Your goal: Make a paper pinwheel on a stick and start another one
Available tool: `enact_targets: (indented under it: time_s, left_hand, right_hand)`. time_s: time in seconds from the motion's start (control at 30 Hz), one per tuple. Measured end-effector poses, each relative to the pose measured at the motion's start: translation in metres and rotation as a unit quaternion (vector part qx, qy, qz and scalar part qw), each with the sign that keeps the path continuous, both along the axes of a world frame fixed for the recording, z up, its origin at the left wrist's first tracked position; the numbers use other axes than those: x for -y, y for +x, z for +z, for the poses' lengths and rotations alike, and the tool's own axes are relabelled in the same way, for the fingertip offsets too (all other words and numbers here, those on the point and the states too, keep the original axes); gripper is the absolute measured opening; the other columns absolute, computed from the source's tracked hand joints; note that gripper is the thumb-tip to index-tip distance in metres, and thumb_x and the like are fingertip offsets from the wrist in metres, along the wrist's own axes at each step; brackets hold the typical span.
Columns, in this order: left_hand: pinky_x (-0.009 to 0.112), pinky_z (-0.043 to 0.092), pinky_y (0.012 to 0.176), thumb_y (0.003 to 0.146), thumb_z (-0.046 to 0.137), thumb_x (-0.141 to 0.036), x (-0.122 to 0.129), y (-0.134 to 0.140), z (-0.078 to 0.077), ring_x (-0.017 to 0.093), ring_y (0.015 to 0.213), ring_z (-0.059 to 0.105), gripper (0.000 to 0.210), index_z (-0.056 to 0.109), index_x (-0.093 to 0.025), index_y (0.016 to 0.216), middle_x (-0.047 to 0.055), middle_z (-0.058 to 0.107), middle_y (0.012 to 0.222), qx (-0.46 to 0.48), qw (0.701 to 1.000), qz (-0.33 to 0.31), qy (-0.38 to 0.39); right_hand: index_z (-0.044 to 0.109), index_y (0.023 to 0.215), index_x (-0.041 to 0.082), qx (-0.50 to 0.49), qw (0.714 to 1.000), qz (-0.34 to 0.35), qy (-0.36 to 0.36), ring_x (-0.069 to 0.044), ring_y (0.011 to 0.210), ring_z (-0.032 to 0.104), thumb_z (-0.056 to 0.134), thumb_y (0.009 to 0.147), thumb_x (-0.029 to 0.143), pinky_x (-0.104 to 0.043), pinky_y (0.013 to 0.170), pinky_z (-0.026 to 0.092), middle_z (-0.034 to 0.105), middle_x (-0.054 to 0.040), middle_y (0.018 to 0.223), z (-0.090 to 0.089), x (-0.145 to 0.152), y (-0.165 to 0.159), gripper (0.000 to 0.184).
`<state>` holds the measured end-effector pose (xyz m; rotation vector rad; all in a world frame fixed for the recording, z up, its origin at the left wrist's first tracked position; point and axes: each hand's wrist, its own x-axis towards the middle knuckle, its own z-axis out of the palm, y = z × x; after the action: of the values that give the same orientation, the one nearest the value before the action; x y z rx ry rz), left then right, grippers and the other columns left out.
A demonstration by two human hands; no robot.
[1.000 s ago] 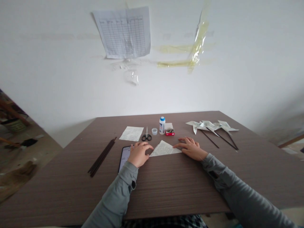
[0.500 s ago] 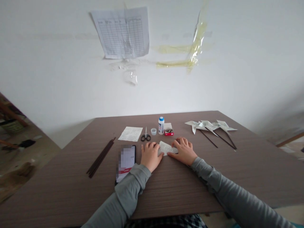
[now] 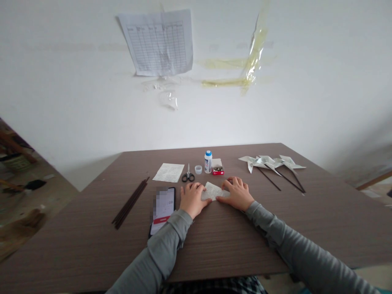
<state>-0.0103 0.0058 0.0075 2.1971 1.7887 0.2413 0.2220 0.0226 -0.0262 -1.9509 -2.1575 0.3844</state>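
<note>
A piece of printed paper (image 3: 213,191), which looks folded into a triangle, lies on the table between my hands. My left hand (image 3: 193,199) has its thumb along the near edge and its curled fingers by the left corner. At the other end, my right hand (image 3: 237,193) holds the right corner between thumb and fingers. Both palms partly cover the paper's ends. Just beyond are black-handled scissors (image 3: 188,175), a small clear cup (image 3: 198,169), a white bottle with a blue cap (image 3: 208,162) and a red box of metal pins (image 3: 218,170).
A flat square paper (image 3: 168,172) lies back left. Dark thin sticks (image 3: 130,203) and a phone (image 3: 162,210) are left of my left arm. Three paper pinwheels (image 3: 272,162) on sticks rest at the right. Behind the table (image 3: 220,245) rises a wall with a taped sheet (image 3: 159,45).
My left hand has slid slightly left along the paper, uncovering more of its left part. My right hand stays nearly where it was.
</note>
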Motion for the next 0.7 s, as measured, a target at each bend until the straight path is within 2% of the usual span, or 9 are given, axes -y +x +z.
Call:
enact_targets:
  time_s: [0.2,0.37,0.5,0.7]
  left_hand:
    - [0.083,0.038,0.157,0.113,0.093,-0.032,-0.002,-0.012,0.003,0.047,0.184,0.057,0.04,0.09,-0.035,0.152,0.01,0.077,0.186,-0.003,1.0,-0.005,-0.012]
    - [0.082,0.041,0.156,0.111,0.095,-0.033,-0.006,-0.027,0.002,0.05,0.186,0.056,0.045,0.093,-0.039,0.155,0.008,0.074,0.192,-0.001,1.0,-0.006,-0.023]
    - [0.078,0.043,0.157,0.112,0.091,-0.026,-0.008,-0.039,0.001,0.048,0.188,0.056,0.048,0.093,-0.035,0.159,0.011,0.07,0.196,0.001,0.999,-0.019,-0.033]
    - [0.084,0.04,0.157,0.112,0.084,-0.013,-0.006,-0.048,-0.001,0.047,0.187,0.058,0.049,0.095,-0.035,0.154,0.012,0.073,0.194,-0.013,0.999,-0.043,-0.005]
  right_hand:
    - [0.094,0.144,0.04,-0.032,0.999,0.014,-0.007,-0.052,0.181,0.053,0.099,0.103,0.057,-0.074,0.141,0.051,0.072,-0.013,0.183,0.001,-0.006,0.016,0.045]
    - [0.097,0.149,0.044,-0.034,0.999,0.028,-0.027,-0.053,0.187,0.048,0.098,0.104,0.055,-0.077,0.145,0.05,0.07,-0.0108,0.189,0.004,-0.009,0.023,0.046]
    - [0.098,0.151,0.047,-0.038,0.998,0.037,-0.046,-0.053,0.186,0.049,0.096,0.105,0.053,-0.078,0.147,0.05,0.07,-0.0091,0.192,0.007,-0.011,0.029,0.047]
    - [0.1,0.152,0.047,-0.055,0.995,0.062,-0.047,-0.055,0.183,0.054,0.093,0.104,0.044,-0.081,0.146,0.05,0.072,-0.0083,0.191,0.008,-0.016,0.041,0.049]
